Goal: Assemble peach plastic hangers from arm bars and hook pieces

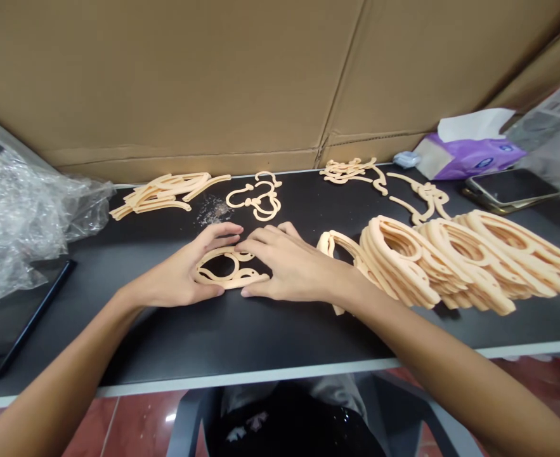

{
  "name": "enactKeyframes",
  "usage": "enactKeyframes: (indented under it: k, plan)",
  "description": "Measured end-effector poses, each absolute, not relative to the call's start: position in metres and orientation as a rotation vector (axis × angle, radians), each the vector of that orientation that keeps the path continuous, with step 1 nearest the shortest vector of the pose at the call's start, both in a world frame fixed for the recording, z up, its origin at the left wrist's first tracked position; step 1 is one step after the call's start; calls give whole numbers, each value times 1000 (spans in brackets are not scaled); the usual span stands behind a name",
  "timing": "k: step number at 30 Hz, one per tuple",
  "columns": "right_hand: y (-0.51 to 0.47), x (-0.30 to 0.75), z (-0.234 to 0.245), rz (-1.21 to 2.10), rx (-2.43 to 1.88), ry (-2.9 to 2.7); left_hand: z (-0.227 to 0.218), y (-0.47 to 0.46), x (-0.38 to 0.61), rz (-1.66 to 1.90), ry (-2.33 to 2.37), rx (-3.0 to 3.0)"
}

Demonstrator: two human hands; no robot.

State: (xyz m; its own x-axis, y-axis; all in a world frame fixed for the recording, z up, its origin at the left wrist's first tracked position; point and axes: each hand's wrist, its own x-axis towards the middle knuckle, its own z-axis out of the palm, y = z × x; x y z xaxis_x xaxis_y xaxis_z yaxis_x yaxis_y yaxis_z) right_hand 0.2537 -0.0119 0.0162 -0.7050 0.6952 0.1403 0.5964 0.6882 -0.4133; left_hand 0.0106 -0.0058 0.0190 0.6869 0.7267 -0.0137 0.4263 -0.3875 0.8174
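A peach-coloured plastic folding hanger [247, 280] lies flat on the black table between my hands. My left hand [179, 270] curves round its left end, thumb at the near edge and fingers at the far edge. From the other side, my right hand [289, 263] grips its right end, and the palm and fingers cover much of that end. Just beyond my hands are several loose hook-shaped pieces [263, 198]. To their left lies a pile of long, slightly curved arm pieces [160, 193].
Stacks of folded hangers [398, 260] fan out on the right. Behind them are more loose pieces [349, 171], a phone [512, 189] and a purple tissue pack [470, 155]. Bubble wrap [32, 216] and a dark flat panel [18, 317] occupy the left. Cardboard [189, 82] stands along the back.
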Motion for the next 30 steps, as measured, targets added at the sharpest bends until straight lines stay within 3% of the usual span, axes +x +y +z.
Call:
enactKeyframes:
  k: [15, 24, 30]
  plan:
    - [-78, 269, 30, 72, -1322, -2473, 0, 4, 15, 923, 893, 1936]
    - [-129, 338, 42, -360, -1615, -2075, 2, -9, 25, 836, 904, 2111]
    - [-126, 343, 44, -519, -1894, -2201, 5, -16, 30, 663, 921, 2268]
